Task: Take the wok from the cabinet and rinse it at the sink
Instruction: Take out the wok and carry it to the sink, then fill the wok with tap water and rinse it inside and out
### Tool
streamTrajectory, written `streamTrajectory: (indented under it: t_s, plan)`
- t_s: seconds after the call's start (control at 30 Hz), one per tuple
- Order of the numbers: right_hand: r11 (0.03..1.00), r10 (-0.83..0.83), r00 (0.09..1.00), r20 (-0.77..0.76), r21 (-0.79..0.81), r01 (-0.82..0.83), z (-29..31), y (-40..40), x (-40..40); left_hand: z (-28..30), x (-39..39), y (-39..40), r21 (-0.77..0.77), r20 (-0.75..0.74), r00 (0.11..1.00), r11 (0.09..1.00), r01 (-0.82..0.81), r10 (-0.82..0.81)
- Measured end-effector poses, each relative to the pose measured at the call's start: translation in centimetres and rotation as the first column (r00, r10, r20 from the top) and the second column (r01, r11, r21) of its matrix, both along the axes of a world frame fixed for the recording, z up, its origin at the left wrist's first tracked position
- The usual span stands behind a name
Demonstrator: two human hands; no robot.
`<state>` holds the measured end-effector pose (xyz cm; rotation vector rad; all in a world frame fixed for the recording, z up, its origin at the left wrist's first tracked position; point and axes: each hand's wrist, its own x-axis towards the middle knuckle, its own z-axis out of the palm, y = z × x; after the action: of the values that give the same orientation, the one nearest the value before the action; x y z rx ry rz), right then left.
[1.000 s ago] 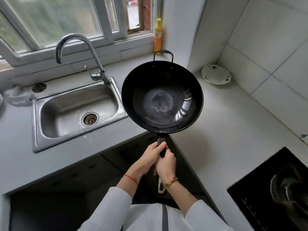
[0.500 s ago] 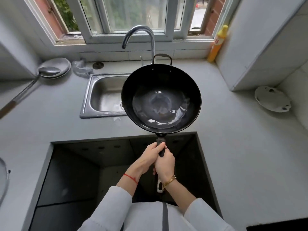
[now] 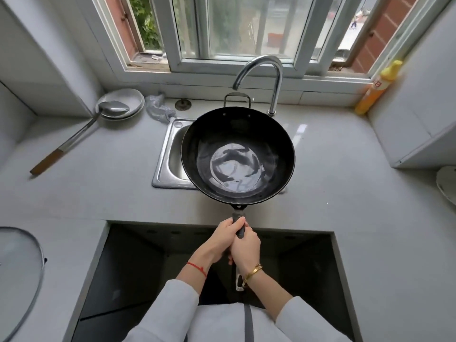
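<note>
Head view. The round black metal wok (image 3: 238,154) is held level above the countertop, its bowl covering the right part of the rectangular stainless-steel sink (image 3: 170,154). A small loop handle sits on the wok rim at 12 o'clock; the long dark handle (image 3: 238,224) leaves the rim at 6 o'clock. The pale centre of the bowl shows reflections.

Grip state: the left hand (image 3: 223,239) is wrapped round the long handle, fingers curled fully closed on it. The right hand (image 3: 245,248) grips the same handle just below and beside the left, fingers likewise closed round it. The two hands touch. A red string bracelet is on the left wrist, a gold bangle on the right.

The curved chrome faucet (image 3: 267,77) rises at 12 o'clock from the wok, with its spout above the wok's far rim. At 10 o'clock a long steel ladle with a wooden grip (image 3: 76,137) rests with its bowl in a shallow metal dish (image 3: 130,99). A yellow plastic bottle (image 3: 377,88) stands at 2 o'clock by the window sill. A glass lid (image 3: 19,272) lies at 8 o'clock on the grey countertop (image 3: 345,193). The dark open cabinet recess (image 3: 138,262) lies at 6 o'clock, under both forearms
</note>
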<state>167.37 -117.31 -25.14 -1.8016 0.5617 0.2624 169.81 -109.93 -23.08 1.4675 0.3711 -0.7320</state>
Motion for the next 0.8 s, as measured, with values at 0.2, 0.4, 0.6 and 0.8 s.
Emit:
streamTrajectory:
  t_s: [0.2, 0.4, 0.6, 0.8]
  plan:
    - [1.000, 0.015, 1.000, -0.023, -0.009, -0.015, -1.0, 4.0, 4.3, -1.5, 4.5, 4.2, -0.029, -0.037, 0.999, 1.000, -0.007, 0.006]
    - [0.999, 0.018, 0.997, -0.073, -0.040, -0.021, -2.0, 6.9, 7.4, -2.5, 7.5, 7.0, -0.043, -0.063, 0.998, 0.999, 0.004, -0.007]
    - [0.998, -0.018, 0.995, -0.103, -0.062, 0.012, -2.6, 8.0, 8.6, -3.2, 9.1, 7.8, -0.057, -0.085, 0.996, 0.998, 0.024, -0.029]
    - [0.997, -0.020, 0.994, -0.106, -0.080, 0.012, -2.7, 8.0, 9.4, -3.7, 9.9, 7.8, -0.075, -0.108, 0.994, 0.997, 0.022, -0.030]
